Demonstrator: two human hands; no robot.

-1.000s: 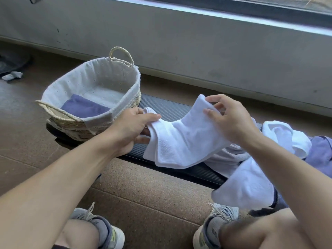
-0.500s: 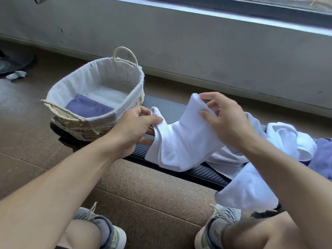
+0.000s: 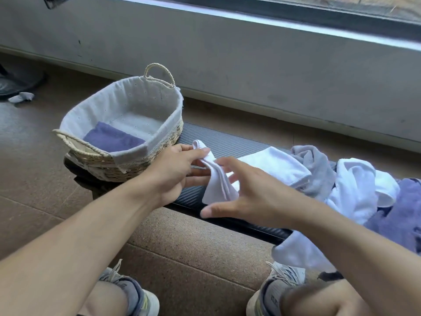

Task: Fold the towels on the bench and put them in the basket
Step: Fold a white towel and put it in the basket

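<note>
The left hand (image 3: 176,169) pinches the near end of a white terry towel (image 3: 271,166) between thumb and fingers, its corner folds hanging just past the fingertips. The right hand (image 3: 248,197) hovers beside it with fingers spread and straight, holding nothing, its fingertips close to the hanging folds. The towel stretches away to the right of both hands along the dark ribbed table (image 3: 227,140). Past the right hand lies a loose heap of white, grey and purple towels (image 3: 355,185). Just beyond the left hand stands an oval woven straw basket with a pale cloth liner (image 3: 127,115), on the table's end, with a folded purple towel (image 3: 111,140) inside.
</note>
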